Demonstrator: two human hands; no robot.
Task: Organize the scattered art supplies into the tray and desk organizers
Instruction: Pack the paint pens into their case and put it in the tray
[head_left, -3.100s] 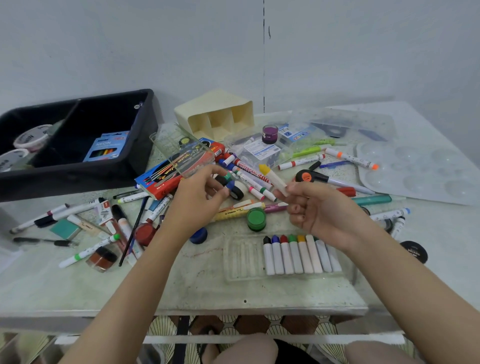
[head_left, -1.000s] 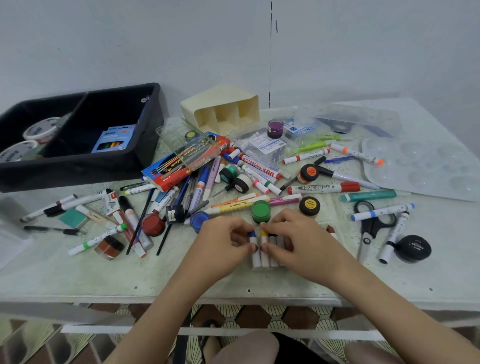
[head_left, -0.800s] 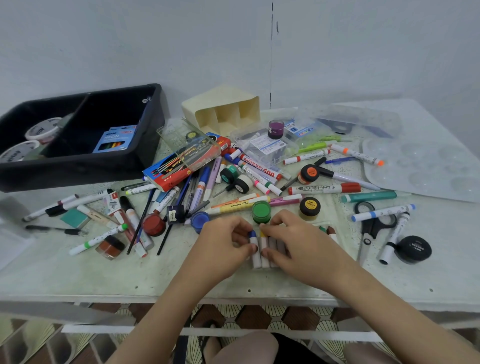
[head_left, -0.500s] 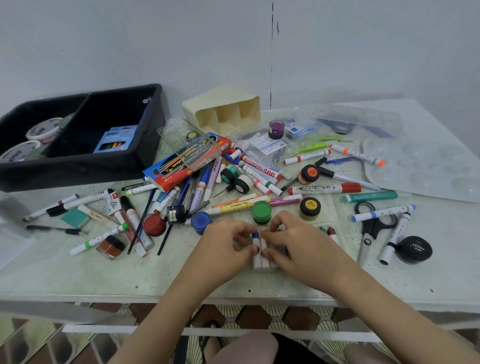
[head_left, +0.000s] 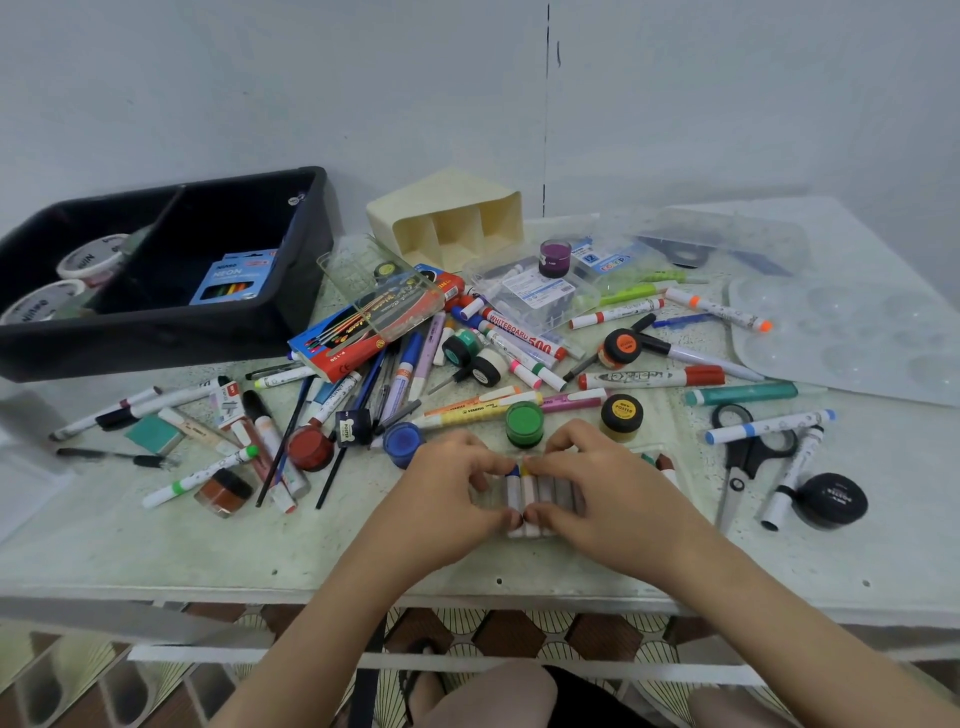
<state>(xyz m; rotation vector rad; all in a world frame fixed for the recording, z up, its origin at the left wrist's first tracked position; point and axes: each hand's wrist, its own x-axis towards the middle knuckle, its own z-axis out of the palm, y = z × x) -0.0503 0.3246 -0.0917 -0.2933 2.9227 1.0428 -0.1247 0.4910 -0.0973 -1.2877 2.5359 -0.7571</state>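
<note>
A row of short white markers lies in a clear plastic sleeve near the table's front edge. My left hand and my right hand meet over this row, fingertips pinching it from both ends, thumbs touching at its near end. Blue and yellow caps show between my fingers; the other markers are mostly hidden under my right hand. The black tray sits at the back left, holding tape rolls and a blue pencil box. A cream desk organizer lies on its side behind the pile.
Markers, pens and brushes lie scattered across the table's middle and left. Paint pots include a green pot, a blue pot and a yellow-topped pot. Scissors and a black pot lie right. A clear palette rests far right.
Three seconds ago my hands were raised over the pile, apart. They have since dropped onto the marker row and gathered it. Over the last second they have barely shifted.
</note>
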